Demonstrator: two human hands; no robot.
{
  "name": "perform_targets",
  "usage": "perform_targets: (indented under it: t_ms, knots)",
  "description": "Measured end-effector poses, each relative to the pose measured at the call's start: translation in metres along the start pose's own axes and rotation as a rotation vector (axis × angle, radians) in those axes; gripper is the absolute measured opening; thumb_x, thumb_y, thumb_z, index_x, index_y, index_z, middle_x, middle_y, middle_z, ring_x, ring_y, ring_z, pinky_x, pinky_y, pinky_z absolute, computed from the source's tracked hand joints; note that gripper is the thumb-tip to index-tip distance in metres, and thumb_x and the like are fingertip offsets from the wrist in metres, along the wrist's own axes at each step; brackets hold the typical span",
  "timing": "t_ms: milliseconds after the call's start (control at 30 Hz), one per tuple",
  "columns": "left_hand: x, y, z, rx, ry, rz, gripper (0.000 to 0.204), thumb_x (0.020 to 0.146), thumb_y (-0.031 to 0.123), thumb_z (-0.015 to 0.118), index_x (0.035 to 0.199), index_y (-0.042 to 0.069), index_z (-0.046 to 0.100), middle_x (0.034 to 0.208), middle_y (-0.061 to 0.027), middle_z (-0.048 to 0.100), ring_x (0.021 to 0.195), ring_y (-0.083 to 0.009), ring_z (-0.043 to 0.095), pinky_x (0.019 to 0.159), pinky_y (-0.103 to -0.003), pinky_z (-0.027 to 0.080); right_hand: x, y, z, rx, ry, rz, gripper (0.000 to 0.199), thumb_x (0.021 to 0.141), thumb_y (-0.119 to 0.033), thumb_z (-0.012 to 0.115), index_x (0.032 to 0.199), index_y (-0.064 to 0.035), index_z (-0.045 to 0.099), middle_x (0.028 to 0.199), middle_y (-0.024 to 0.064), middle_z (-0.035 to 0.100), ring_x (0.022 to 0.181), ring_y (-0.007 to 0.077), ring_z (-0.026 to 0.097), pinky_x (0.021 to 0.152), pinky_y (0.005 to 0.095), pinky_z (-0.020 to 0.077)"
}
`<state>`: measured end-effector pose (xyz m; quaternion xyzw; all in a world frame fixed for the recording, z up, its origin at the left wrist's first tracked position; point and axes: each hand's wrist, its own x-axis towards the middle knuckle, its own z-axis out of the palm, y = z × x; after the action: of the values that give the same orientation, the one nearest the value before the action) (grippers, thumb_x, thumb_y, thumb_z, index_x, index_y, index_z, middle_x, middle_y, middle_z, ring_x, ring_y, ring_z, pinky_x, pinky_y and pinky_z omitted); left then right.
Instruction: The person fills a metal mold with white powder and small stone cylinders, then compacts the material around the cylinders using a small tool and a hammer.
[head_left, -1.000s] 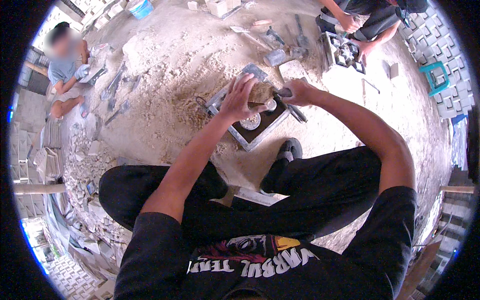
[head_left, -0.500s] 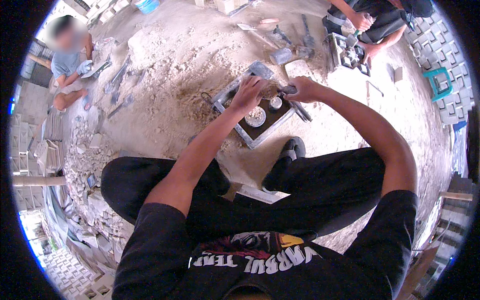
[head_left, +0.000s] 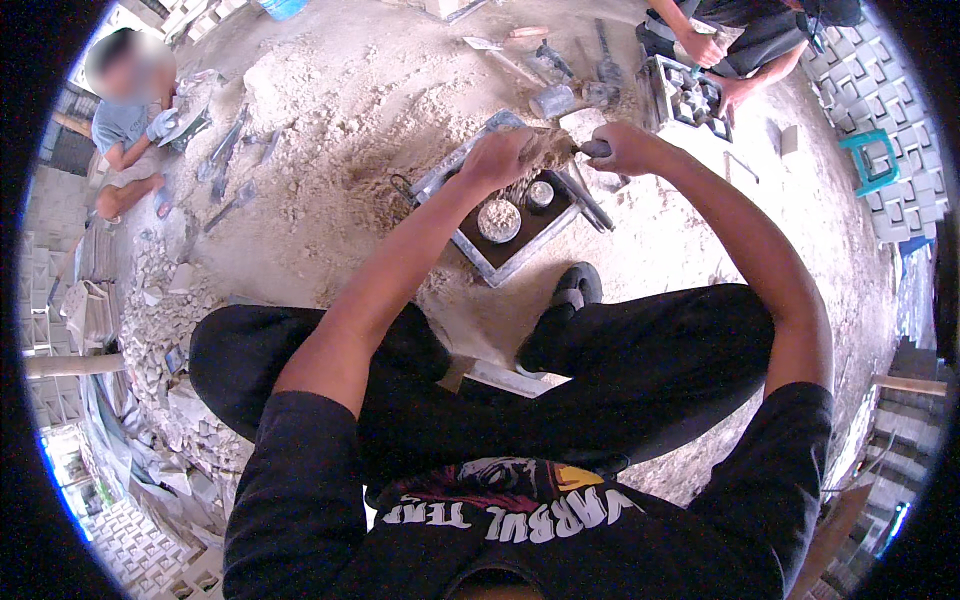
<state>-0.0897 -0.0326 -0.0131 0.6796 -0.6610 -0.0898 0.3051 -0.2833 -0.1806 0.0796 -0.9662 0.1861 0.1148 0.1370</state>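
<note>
A grey rectangular mold frame lies on the ground before me. Inside are two round cores, a larger one topped with pale crumbs and a smaller one. My right hand is closed around the dark handle of a trowel, right of the frame's far end. Its blade is covered by a brown, damp-looking sand heap. My left hand is over the frame's far left side, beside that heap. Its fingers are blurred and mostly hidden.
Loose pale sand spreads left of the frame. Beyond it lie a hammer and other tools. One person sits at far left; another person's hand works over a mold at far right. A teal stool stands right.
My right hand has lifted the trowel slightly away, and the sand heap now shows more fully between my hands. My left hand has shifted slightly up the view. The whole view has tilted a little.
</note>
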Motion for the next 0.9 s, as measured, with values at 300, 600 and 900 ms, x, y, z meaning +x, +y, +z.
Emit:
perform_targets:
  t_ms: [300,600,900]
  knots:
    - [-0.003,0.000,0.007,-0.190,0.157,0.094,0.033,0.081,0.026,0.065,0.101,0.001,0.059,0.100,-0.0210,0.060,0.094,-0.0404,0.058,0.080,-0.043,0.046,-0.013,0.017,-0.007,-0.141,0.035,-0.066,0.029,0.073,-0.029,0.069,0.080,-0.0028,0.061,0.075,0.0169,0.061,0.069,0.0317,0.059,0.063,0.0423,0.0451]
    - [-0.042,-0.003,0.018,-0.015,0.122,0.163,0.054,0.078,0.027,0.067,0.126,0.014,0.047,0.126,-0.0115,0.048,0.122,-0.0313,0.043,0.101,-0.048,0.032,-0.009,-0.019,-0.003,-0.116,-0.084,-0.085,0.036,0.077,-0.039,0.066,0.092,-0.0059,0.063,0.086,0.0176,0.063,0.082,0.0358,0.062,0.075,0.0444,0.0486]
    - [-0.038,0.010,0.029,0.099,0.117,0.175,0.062,0.094,0.037,0.046,0.142,0.003,0.026,0.147,-0.0201,0.025,0.138,-0.0330,0.022,0.113,-0.047,0.017,-0.006,-0.047,-0.030,-0.106,-0.107,-0.018,0.054,0.082,-0.051,0.060,0.085,0.0030,0.063,0.080,0.0211,0.063,0.075,0.0338,0.061,0.070,0.0420,0.0480]
